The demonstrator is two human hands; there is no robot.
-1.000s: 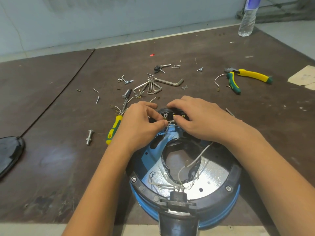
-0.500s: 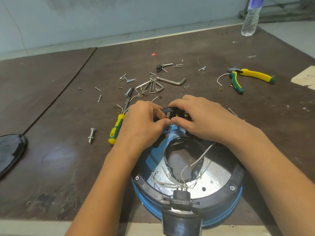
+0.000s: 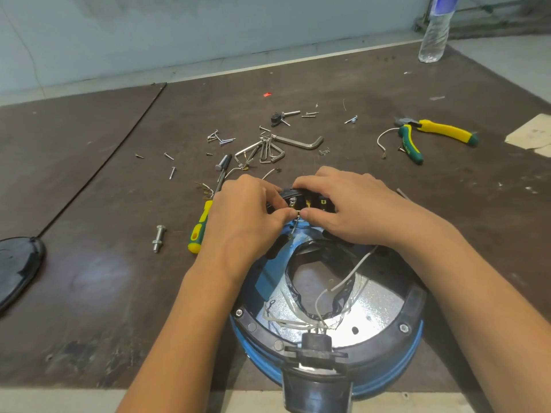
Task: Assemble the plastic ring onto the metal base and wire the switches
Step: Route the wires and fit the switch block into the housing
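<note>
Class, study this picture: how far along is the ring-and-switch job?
Done: the plastic ring sits on the metal base, bolts showing. In hand: left hand and right hand pinch a thin wire at the switches. Left: loose white wires in the base appear unconnected.

**mk_fixit:** what's actually sitting on that bench?

**dustyvac:** dark brown board (image 3: 89, 204), seam down the left. Blue metal base (image 3: 387, 380) with its black plastic ring (image 3: 414, 311) at the near edge. Left of it a yellow-green screwdriver (image 3: 199, 231) and a fat bolt (image 3: 158, 238).

**mk_fixit:** and further back?

**dustyvac:** hex keys (image 3: 268, 150) in a heap, loose screws (image 3: 220, 138) scattered round them, pliers (image 3: 432, 135) on the right beside a wire offcut (image 3: 383, 138). Water bottle (image 3: 433, 34) in the far right corner, black lid (image 3: 18, 263) at the left edge.
</note>
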